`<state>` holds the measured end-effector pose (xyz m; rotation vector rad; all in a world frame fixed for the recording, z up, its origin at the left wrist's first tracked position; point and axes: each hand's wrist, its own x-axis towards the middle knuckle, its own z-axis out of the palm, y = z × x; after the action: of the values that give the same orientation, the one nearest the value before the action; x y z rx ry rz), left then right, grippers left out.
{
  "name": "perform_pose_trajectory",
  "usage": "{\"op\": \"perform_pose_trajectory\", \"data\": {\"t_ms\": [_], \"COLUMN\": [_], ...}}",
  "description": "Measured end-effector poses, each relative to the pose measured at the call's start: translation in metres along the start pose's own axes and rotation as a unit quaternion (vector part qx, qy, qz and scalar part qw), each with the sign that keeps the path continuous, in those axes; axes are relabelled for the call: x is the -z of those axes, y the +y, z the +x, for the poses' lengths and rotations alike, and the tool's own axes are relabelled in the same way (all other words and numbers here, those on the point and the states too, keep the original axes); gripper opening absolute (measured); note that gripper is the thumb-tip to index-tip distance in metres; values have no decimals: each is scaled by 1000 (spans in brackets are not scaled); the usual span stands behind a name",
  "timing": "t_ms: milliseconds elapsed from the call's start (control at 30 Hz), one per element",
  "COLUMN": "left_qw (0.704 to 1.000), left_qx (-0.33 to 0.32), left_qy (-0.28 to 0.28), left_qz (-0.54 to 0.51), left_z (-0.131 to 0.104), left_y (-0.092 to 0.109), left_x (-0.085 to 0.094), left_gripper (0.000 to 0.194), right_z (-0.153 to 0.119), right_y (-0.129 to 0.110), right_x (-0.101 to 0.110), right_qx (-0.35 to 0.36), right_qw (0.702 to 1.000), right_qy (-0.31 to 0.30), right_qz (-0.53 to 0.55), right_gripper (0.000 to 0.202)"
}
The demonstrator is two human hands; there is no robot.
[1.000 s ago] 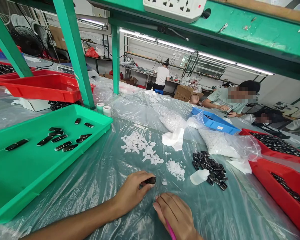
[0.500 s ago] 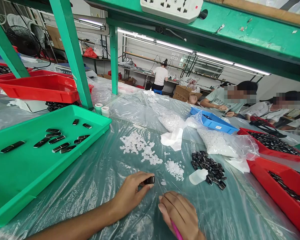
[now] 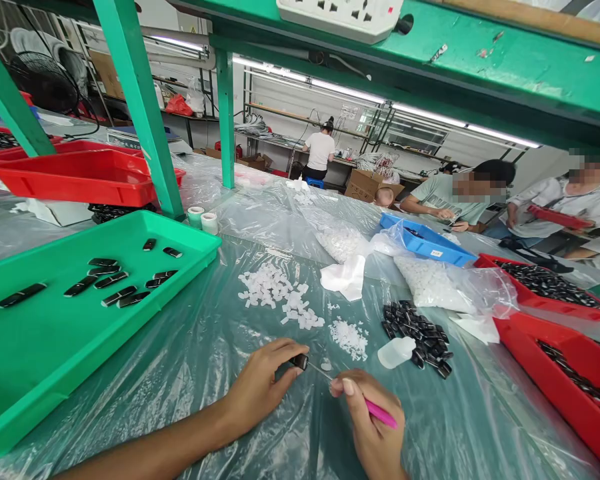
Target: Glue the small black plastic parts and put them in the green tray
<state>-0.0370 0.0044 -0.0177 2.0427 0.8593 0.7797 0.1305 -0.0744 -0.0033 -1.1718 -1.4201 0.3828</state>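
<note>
Between thumb and fingers, my left hand (image 3: 265, 377) pinches a small black plastic part (image 3: 300, 361), its end face turned to the right. My right hand (image 3: 373, 407) grips a thin metal-tipped tool with a pink handle (image 3: 381, 413). The tool's tip reaches the end of the black part. Just beyond the tip lies a small whitish blob (image 3: 326, 366) on the plastic sheet. White flat pieces (image 3: 270, 287) and a heap of smaller white bits (image 3: 349, 339) lie past my hands. To the right, a white squeeze bottle (image 3: 397, 353) rests against a pile of black parts (image 3: 420, 333).
At left stands a green tray (image 3: 130, 347) holding several black parts. Red trays (image 3: 535, 373) and a blue tray (image 3: 430, 250) line the right side, near bags of white pieces (image 3: 430, 287). A green post (image 3: 135, 100) rises at left. Co-workers sit beyond.
My right hand has turned and lifted, bringing the tool's tip to the black part. My left hand stays nearly still. A co-worker at far right has straightened and holds a red tray.
</note>
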Motion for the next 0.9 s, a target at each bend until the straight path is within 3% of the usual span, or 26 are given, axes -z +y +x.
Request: {"op": "perform_pose_trajectory", "data": {"t_ms": [200,600,767,900], "left_qw": [1000,1000,1000,999], "left_qx": [-3,10,19,23], "left_qy": [-8,-19,-22,-23], "left_qz": [1,3,-5,4], "left_z": [0,-1,-1,-2], "left_y": [2,5,5,4], "left_x": [1,2,-1,-3], "left_gripper": [36,34,27,22], "right_z": [0,0,-1,-7], "right_y": [0,3,0,7], "right_x": [-1,0,-4,-10], "right_qx": [2,112,259,311], "right_qw": [1000,990,947,915], "right_qy": [-8,-63,-70,-72], "right_qz": [0,-60,-179,-248], "right_gripper": [22,20,15,10]}}
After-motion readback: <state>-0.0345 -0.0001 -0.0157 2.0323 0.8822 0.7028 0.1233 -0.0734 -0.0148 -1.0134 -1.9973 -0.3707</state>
